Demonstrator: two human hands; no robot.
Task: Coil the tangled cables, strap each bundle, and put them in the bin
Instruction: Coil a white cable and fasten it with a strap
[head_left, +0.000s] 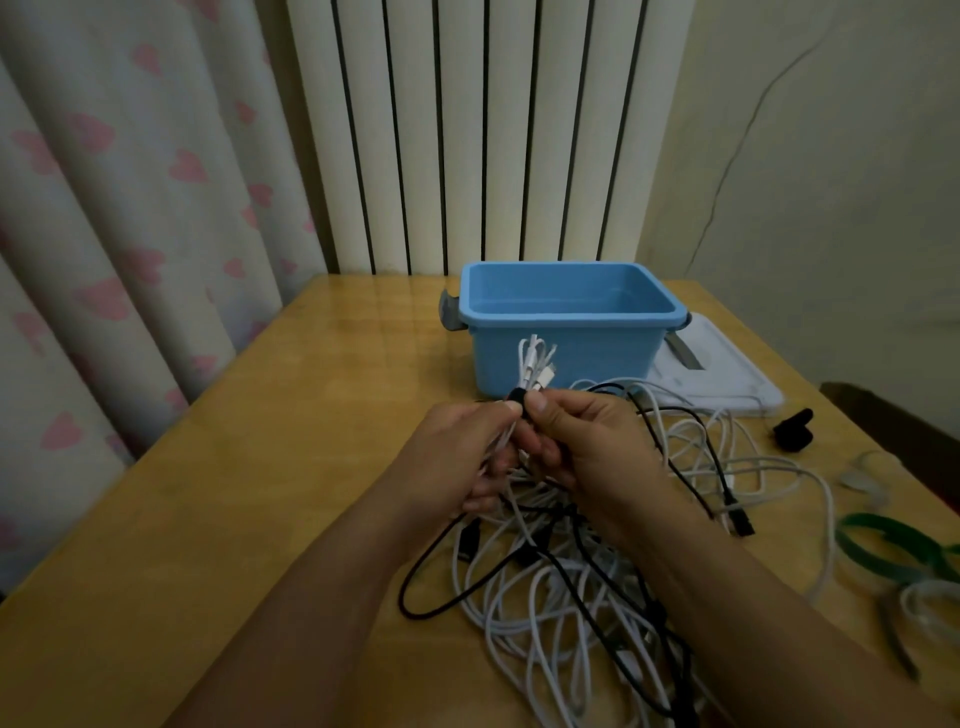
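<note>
A tangle of white and black cables (561, 587) lies on the wooden table (260, 493) in front of me. My left hand (467, 452) grips a bunch of white cable strands. My right hand (576, 441) pinches a black strap or plug end against that bunch, whose white plug ends (535, 364) stick up above my fingers. The blue bin (571, 332) stands open just behind my hands, and nothing shows inside it. Green straps (883, 540) lie at the right edge of the table.
A white lid (727, 374) lies flat to the right of the bin. A small black clip-like piece (792, 428) sits near it. Pale straps (930, 603) lie by the green ones. A curtain and a radiator stand behind the table.
</note>
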